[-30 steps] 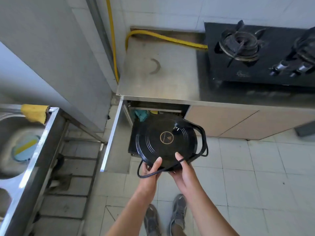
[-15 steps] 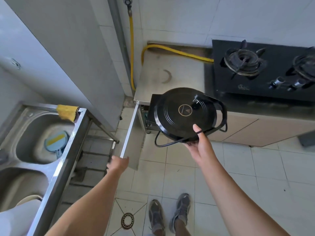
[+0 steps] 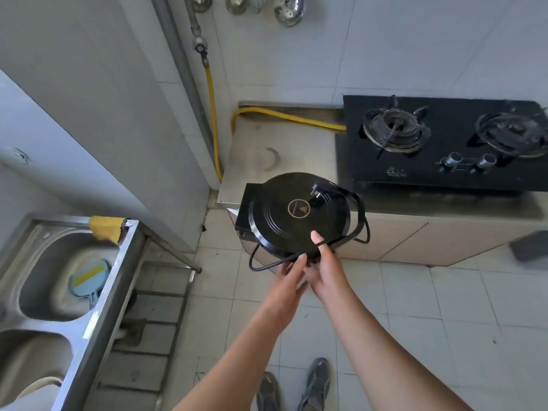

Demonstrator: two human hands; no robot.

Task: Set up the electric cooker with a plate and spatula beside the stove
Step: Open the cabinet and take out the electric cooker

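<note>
The electric cooker [image 3: 293, 215] is a round black unit with a gold emblem, and its black cord [image 3: 360, 221] is looped around it with the plug lying on top. I hold it in the air at the front edge of the steel counter [image 3: 284, 143]. My right hand [image 3: 324, 268] grips its near rim, thumb on top. My left hand [image 3: 289, 277] is under the near edge with its fingers on the cord. The black two-burner gas stove [image 3: 444, 143] sits on the counter to the right. No plate or spatula is visible.
A yellow gas hose [image 3: 284, 115] runs along the counter's back wall. A steel double sink [image 3: 59, 277] stands at the left with a yellow cloth [image 3: 106, 228] on its rim and a blue item [image 3: 87, 277] inside. Metal utensils [image 3: 287, 10] hang on the wall.
The cabinet door that my left hand pushed is now shut, and that hand has returned to the cooker. The cooker has risen from the cabinet to counter height.
</note>
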